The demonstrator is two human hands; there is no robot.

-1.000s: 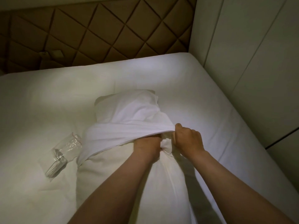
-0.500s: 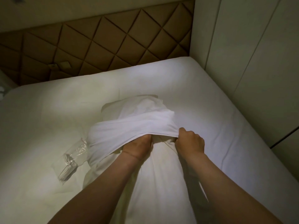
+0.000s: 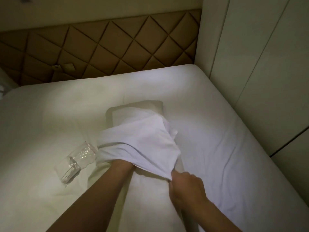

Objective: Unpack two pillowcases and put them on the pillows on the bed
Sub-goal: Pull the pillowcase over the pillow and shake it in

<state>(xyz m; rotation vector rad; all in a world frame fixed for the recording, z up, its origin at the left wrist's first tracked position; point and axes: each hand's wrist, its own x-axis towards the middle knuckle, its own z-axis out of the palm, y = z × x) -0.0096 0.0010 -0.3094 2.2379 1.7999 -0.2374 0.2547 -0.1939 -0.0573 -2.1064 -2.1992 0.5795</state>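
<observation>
Your right hand (image 3: 185,191) pinches the pillowcase (image 3: 138,143) hem, your left hand is buried inside, its grip I cannot tell; the case sits bunched halfway along the pillow (image 3: 150,200), so next draw the hem toward the near end

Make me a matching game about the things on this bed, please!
Things:
1. white fabric pillowcase
2. crumpled clear plastic bag
3. brown diamond-quilted headboard
4. right hand

Places or states:
A. lying on the white bed sheet, left of the cream pillow
B. pinching a cloth edge
C. upright at the far end of the sheet
D. pulled partway over the pillow

Pairs: 1-D, 2-A, 3-C, 4-B
</observation>
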